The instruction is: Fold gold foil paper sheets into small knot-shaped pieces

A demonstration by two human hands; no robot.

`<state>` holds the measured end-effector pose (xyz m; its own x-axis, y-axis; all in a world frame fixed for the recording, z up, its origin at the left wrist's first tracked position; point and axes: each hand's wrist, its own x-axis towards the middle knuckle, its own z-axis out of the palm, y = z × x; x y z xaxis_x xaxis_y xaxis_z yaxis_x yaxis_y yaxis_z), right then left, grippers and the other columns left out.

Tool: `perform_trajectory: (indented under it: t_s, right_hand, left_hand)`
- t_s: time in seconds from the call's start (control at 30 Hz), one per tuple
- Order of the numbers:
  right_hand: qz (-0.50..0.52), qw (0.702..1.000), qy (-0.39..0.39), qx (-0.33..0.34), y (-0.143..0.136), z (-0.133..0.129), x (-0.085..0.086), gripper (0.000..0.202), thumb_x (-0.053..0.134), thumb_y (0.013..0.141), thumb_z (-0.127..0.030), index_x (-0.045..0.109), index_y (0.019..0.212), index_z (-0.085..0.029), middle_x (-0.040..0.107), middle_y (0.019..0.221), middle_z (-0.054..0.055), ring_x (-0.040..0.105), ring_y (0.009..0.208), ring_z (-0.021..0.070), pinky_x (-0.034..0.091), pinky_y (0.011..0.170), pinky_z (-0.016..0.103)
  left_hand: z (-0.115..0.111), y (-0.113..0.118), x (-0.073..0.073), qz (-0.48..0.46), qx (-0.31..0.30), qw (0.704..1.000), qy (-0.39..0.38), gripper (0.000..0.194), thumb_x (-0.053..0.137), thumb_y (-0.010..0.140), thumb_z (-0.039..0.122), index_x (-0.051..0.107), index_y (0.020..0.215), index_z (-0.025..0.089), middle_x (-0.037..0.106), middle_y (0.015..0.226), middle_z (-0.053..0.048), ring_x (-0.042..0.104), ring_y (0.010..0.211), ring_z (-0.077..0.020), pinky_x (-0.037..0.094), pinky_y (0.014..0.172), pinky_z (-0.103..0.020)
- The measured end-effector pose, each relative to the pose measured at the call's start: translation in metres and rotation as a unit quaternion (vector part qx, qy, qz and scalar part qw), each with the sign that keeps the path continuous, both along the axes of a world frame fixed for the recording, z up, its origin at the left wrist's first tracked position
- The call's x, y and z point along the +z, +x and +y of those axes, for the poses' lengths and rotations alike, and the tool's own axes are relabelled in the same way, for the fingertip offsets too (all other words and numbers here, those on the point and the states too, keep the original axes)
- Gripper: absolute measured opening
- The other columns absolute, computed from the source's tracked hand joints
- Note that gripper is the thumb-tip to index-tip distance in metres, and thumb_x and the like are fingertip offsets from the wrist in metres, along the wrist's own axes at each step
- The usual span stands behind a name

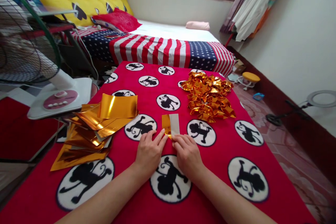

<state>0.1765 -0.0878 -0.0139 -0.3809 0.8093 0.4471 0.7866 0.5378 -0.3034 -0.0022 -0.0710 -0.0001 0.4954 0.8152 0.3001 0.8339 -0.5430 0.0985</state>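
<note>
In the middle of the table lies a small sheet of gold foil paper (166,123), partly folded over so that a pale grey back strip shows along its right side. My left hand (150,147) has its fingertips on the sheet's near left corner, fingers drawn together. At the near right corner, my right hand (188,149) pinches the paper between thumb and fingers. An untidy stack of flat gold foil sheets (86,133) is to the left of my hands. A heap of folded gold foil pieces (210,96) sits at the far right of the table.
A red cloth with monkey prints (215,189) covers the table. A white fan (60,94) stands close by on the left. Behind the table is a bed with a striped, starred cover (162,50). A yellow stool (251,77) and a ring-light stand (296,106) are on the right.
</note>
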Motion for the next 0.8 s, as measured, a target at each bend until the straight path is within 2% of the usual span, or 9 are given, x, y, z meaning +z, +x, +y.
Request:
perform_trajectory:
  t_s: [0.1,0.23,0.33,0.43,0.6,0.8]
  right_hand:
    - [0.079,0.995,-0.030,-0.046,0.003,0.001,0.005,0.025,0.044,0.086,-0.004,0.061,0.096,-0.019,0.062,0.109,0.010,0.056,0.105,0.0248,0.046,0.093,0.043]
    - [0.155,0.980,-0.054,-0.110,0.005,0.003,0.007,0.039,0.050,0.078,-0.004,0.056,0.114,-0.018,0.054,0.123,0.013,0.051,0.115,0.0274,0.044,0.100,0.046]
    - [0.169,0.979,-0.056,-0.100,0.005,0.004,0.007,0.045,0.050,0.076,-0.003,0.054,0.118,-0.019,0.052,0.125,0.013,0.050,0.118,0.0275,0.042,0.103,0.046]
    - [0.174,0.979,-0.054,-0.088,0.006,0.003,0.006,0.044,0.050,0.076,-0.002,0.057,0.115,-0.021,0.051,0.126,0.012,0.050,0.119,0.0268,0.043,0.103,0.045]
    - [0.169,0.982,-0.054,-0.065,0.008,0.004,0.005,0.037,0.050,0.078,-0.004,0.063,0.106,-0.023,0.052,0.125,0.010,0.056,0.109,0.0243,0.047,0.096,0.043]
    - [0.112,0.990,0.018,-0.082,0.003,0.003,0.015,0.030,0.051,0.084,-0.008,0.065,0.106,-0.023,0.058,0.127,0.008,0.051,0.120,0.0256,0.041,0.101,0.046]
  left_hand:
    - [0.003,0.000,0.000,-0.038,-0.012,0.999,-0.018,0.035,0.049,0.091,0.019,0.061,0.123,0.019,0.057,0.137,-0.004,0.048,0.116,-0.0306,0.037,0.097,-0.049]
    - [0.013,0.004,0.005,-0.107,-0.027,0.992,-0.062,0.031,0.052,0.091,0.035,0.062,0.116,0.018,0.057,0.138,-0.006,0.046,0.122,-0.0291,0.036,0.103,-0.047]
    - [0.022,0.007,0.006,-0.149,-0.012,0.985,-0.083,0.023,0.050,0.093,0.032,0.065,0.107,0.022,0.062,0.132,-0.003,0.050,0.118,-0.0262,0.037,0.102,-0.046]
    - [0.028,0.008,0.004,-0.178,0.004,0.980,-0.092,0.017,0.055,0.090,0.026,0.068,0.100,0.023,0.066,0.124,-0.002,0.053,0.113,-0.0251,0.039,0.099,-0.045]
    - [0.030,0.010,0.003,-0.217,0.034,0.970,-0.101,0.027,0.063,0.083,0.023,0.069,0.109,0.026,0.072,0.106,-0.004,0.056,0.107,-0.0247,0.042,0.092,-0.042]
    - [0.029,0.014,0.005,-0.232,0.062,0.966,-0.093,0.020,0.065,0.080,0.022,0.073,0.098,0.027,0.073,0.103,-0.002,0.058,0.103,-0.0242,0.042,0.089,-0.042]
